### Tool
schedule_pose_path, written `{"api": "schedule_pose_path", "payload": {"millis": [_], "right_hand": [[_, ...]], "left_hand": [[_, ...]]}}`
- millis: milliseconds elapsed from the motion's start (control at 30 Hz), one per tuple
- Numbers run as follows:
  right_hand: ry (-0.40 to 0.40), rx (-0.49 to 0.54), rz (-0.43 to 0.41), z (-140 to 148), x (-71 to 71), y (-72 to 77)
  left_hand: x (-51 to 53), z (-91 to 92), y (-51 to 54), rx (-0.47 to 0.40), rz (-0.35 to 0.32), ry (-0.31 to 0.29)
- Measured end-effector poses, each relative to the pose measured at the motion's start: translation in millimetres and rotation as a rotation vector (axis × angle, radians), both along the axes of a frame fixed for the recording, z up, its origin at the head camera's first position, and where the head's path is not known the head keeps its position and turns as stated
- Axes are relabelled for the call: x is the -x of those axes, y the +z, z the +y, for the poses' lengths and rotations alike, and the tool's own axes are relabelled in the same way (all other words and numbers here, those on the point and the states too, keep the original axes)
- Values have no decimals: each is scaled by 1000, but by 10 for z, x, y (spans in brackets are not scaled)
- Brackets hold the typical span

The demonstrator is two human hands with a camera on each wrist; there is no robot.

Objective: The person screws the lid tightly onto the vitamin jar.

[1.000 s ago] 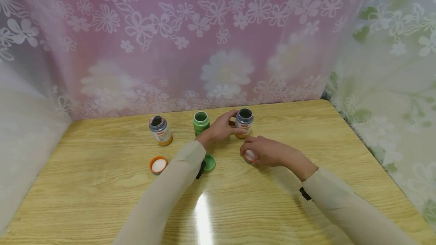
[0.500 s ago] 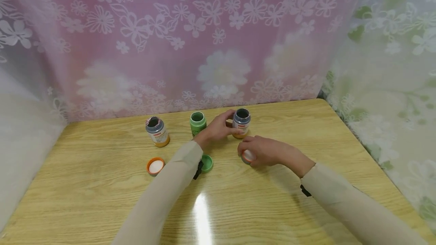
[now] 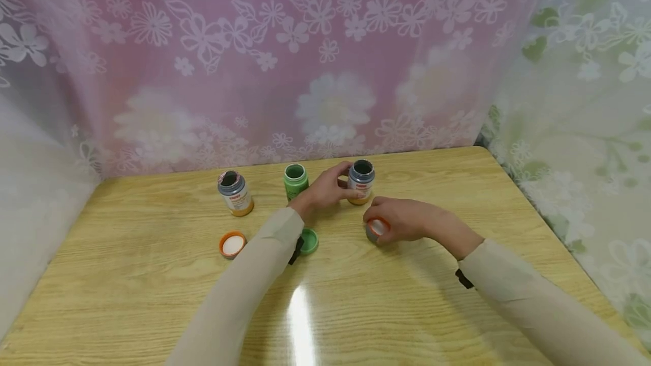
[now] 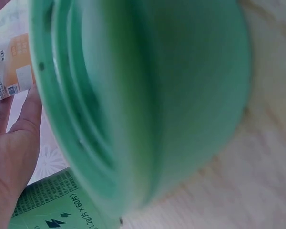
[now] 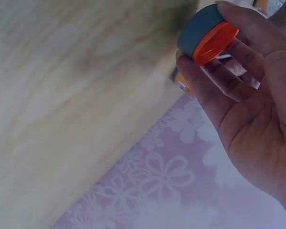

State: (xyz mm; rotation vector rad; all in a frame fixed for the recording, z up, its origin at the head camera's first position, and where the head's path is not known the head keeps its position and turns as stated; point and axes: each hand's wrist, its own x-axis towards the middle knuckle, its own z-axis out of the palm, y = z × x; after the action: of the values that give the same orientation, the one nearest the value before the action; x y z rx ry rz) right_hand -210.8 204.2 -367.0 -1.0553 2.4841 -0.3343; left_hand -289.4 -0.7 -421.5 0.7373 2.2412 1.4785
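Your right hand (image 3: 404, 220) pinches the grey lid (image 5: 205, 34) by its rim, orange inside showing, just in front of the white-labelled jar (image 3: 360, 189) that your left hand (image 3: 325, 190) grips, upright and uncapped! Your left sleeve (image 3: 254, 275) cuts across, partly hiding the green lid (image 3: 309, 242); the green jar (image 3: 295, 184) stands open beyond it. Farther left, another uncapped jar (image 3: 238, 197), an orange-rimmed lid (image 3: 233, 245) before it. Beneath, a wood-grain table (image 3: 127, 287) catches glare (image 3: 302, 326); pink floral cloth (image 3: 229, 83) hangs behind.
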Motion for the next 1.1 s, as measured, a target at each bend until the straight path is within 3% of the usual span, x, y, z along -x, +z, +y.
{"api": "schedule_pose_path", "payload": {"millis": [300,533,733,1100], "right_hand": [[-47,-61,-8,74,32,318],[-100,-48,12,153,92,576],[-129,-44,64,209,223,739],[-202,-9,-7,229,486,920]], "left_hand": [[34,41,-31,3,1,-4],[35,45,-36,-1,-1,-15],[32,24,-41,25,7,10],[39,12,-28,21,1,-1]]}}
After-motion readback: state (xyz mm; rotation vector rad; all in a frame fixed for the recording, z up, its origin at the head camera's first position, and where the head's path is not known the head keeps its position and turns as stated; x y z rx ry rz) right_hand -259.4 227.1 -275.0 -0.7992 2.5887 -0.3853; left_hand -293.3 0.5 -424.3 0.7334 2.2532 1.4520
